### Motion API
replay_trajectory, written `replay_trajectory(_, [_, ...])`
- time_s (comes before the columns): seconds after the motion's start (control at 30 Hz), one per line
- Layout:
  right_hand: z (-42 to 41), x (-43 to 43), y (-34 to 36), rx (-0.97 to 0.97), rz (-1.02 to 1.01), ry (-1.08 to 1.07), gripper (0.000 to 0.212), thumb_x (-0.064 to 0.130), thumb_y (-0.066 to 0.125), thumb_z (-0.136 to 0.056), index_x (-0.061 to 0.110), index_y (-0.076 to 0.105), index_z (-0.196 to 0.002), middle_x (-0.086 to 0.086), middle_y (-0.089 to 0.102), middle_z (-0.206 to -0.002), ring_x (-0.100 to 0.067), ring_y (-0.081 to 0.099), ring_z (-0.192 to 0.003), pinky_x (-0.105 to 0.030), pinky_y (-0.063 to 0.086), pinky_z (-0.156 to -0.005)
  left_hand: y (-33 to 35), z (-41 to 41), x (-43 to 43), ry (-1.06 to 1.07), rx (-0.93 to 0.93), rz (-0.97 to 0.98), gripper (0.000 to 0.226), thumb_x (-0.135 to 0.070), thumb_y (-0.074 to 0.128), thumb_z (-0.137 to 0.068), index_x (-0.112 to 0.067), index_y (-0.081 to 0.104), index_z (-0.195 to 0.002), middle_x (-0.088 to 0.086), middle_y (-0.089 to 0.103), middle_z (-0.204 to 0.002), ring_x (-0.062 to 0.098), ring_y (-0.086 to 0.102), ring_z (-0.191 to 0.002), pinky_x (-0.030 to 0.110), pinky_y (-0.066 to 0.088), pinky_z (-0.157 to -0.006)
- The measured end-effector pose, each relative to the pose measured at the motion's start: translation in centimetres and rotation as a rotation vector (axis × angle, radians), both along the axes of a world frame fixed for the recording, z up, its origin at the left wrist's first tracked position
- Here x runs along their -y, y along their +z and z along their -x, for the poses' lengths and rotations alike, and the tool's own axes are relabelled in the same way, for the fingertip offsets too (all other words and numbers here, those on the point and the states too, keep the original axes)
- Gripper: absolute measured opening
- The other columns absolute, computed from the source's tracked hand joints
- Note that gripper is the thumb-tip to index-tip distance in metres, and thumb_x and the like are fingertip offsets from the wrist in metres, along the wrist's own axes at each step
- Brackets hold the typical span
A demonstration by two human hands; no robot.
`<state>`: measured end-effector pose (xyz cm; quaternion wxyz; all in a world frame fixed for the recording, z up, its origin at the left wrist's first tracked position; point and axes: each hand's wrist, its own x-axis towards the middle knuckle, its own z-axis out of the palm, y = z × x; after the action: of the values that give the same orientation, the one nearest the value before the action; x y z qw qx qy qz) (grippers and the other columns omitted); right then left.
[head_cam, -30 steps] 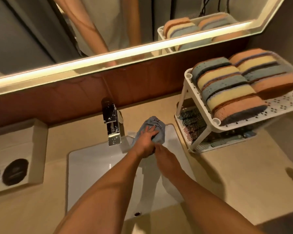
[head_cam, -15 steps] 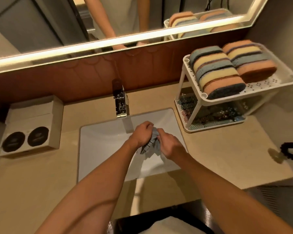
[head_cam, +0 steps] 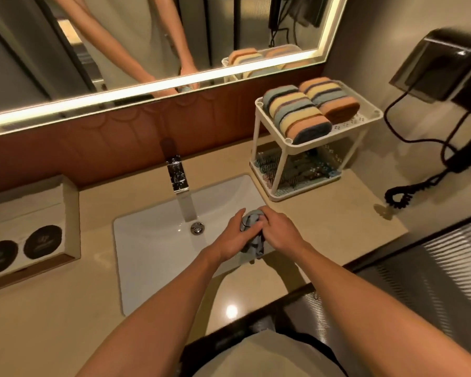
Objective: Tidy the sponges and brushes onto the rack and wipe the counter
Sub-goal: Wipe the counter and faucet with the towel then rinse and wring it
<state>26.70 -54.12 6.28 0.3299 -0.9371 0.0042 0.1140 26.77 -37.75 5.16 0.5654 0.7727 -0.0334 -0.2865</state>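
Cloth (head_cam: 252,235), grey and bunched, hangs lengthwise over the sink (head_cam: 152,257), its right edge below, wrung between both hands: left hand (head_cam: 233,235) and right hand (head_cam: 279,232) curl tight around it from either side. Sponges (head_cam: 302,112) fill the rack (head_cam: 267,164) beyond.

Both forearms (head_cam: 158,308) are bare along all their visible length, and the left hand (head_cam: 233,235) and right hand (head_cam: 279,231) are bare too. Nearer than the sink (head_cam: 152,248), at the frame's lower edge, a pale beige garment (head_cam: 256,355) covers the body, with a dark band (head_cam: 321,349) along its right side. Behind the sink, the mirror (head_cam: 25,63) reflects a pale top (head_cam: 147,28) and arms bare past the elbow.
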Motion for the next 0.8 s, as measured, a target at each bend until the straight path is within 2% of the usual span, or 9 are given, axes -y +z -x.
replay_trajectory(0.03, [0.5,0.2,-0.1,-0.013,-0.045,-0.036,0.024,0.030,0.038,-0.100,0.024,0.057,-0.113,-0.010,0.070,-0.107,-0.029,0.064,-0.094,-0.046,0.053,-0.084,-0.1,0.3,0.0,-0.021,0.033,-0.010,0.083,-0.066,0.061,-0.090,-0.024,0.032,-0.155,-0.012,0.036,-0.145,0.011,0.041,-0.136,0.035,0.034,-0.117])
replay_trajectory(0.1, [1.5,0.5,-0.1,-0.020,-0.171,-0.120,0.026,0.029,0.041,-0.100,0.024,0.062,-0.114,-0.005,0.070,-0.108,-0.023,0.064,-0.097,-0.041,0.053,-0.088,-0.6,0.5,0.0,-0.072,0.090,-0.044,0.070,-0.071,0.062,-0.086,-0.027,0.048,-0.138,-0.002,0.051,-0.137,0.014,0.055,-0.125,0.044,0.046,-0.111])
replay_trajectory(0.2, [2.5,1.2,0.3,-0.052,-0.327,-0.223,0.025,0.022,0.047,-0.102,0.018,0.067,-0.117,-0.001,0.070,-0.108,-0.017,0.065,-0.099,-0.031,0.053,-0.087,-0.4,1.3,0.2,-0.172,0.110,-0.076,0.064,-0.058,0.059,-0.085,-0.025,0.042,-0.137,0.003,0.053,-0.133,0.013,0.057,-0.119,0.039,0.048,-0.106])
replay_trajectory(0.3, [3.1,2.3,0.1,-0.100,-0.356,-0.230,0.024,0.024,0.049,-0.102,0.019,0.069,-0.114,-0.001,0.072,-0.103,-0.019,0.068,-0.092,-0.037,0.058,-0.079,0.0,1.7,0.6,-0.247,0.128,-0.124,0.061,-0.042,0.063,-0.086,-0.024,0.038,-0.138,-0.001,0.059,-0.127,0.011,0.060,-0.110,0.035,0.052,-0.095])
replay_trajectory(0.4, [3.4,3.6,-0.1,-0.107,-0.366,-0.243,0.023,0.026,0.049,-0.103,0.021,0.068,-0.114,0.000,0.071,-0.097,-0.018,0.068,-0.085,-0.036,0.059,-0.073,-0.5,1.1,1.3,-0.230,0.255,-0.248,0.032,-0.032,0.050,-0.093,-0.026,0.046,-0.124,0.003,0.065,-0.116,0.020,0.063,-0.099,0.043,0.053,-0.088])
replay_trajectory(0.5, [3.7,5.3,0.1,-0.079,-0.346,-0.246,0.022,0.027,0.052,-0.103,0.019,0.068,-0.115,0.001,0.071,-0.100,-0.011,0.066,-0.085,-0.021,0.052,-0.067,-0.5,-0.1,2.5,-0.102,0.361,-0.341,0.013,-0.028,0.046,-0.095,-0.026,0.053,-0.106,0.002,0.067,-0.105,0.023,0.061,-0.092,0.042,0.053,-0.082])
replay_trajectory(0.57, [3.6,6.6,0.1,-0.077,-0.320,-0.258,0.023,0.031,0.054,-0.101,0.018,0.069,-0.114,0.000,0.071,-0.102,-0.011,0.066,-0.090,-0.019,0.050,-0.068,-0.4,-0.8,3.6,-0.064,0.406,-0.409,0.011,-0.030,0.048,-0.095,-0.029,0.055,-0.102,-0.003,0.066,-0.100,0.023,0.060,-0.091,0.040,0.051,-0.078])
replay_trajectory(0.63, [3.2,8.2,-0.2,-0.090,-0.289,-0.275,0.024,0.033,0.053,-0.102,0.017,0.068,-0.112,-0.002,0.070,-0.103,-0.017,0.065,-0.093,-0.027,0.050,-0.071,-0.3,-1.6,5.1,-0.041,0.425,-0.456,0.012,-0.032,0.049,-0.094,-0.031,0.056,-0.103,-0.005,0.066,-0.100,0.024,0.060,-0.091,0.040,0.050,-0.078])
replay_trajectory(0.8, [2.5,14.0,-1.7,-0.113,-0.224,-0.290,0.029,0.035,0.051,-0.104,0.014,0.066,-0.116,-0.005,0.069,-0.108,-0.019,0.063,-0.096,-0.027,0.045,-0.074,-1.1,-3.3,10.7,0.030,0.479,-0.438,0.023,-0.036,0.050,-0.096,-0.033,0.059,-0.118,-0.006,0.065,-0.118,0.021,0.060,-0.105,0.041,0.051,-0.088])
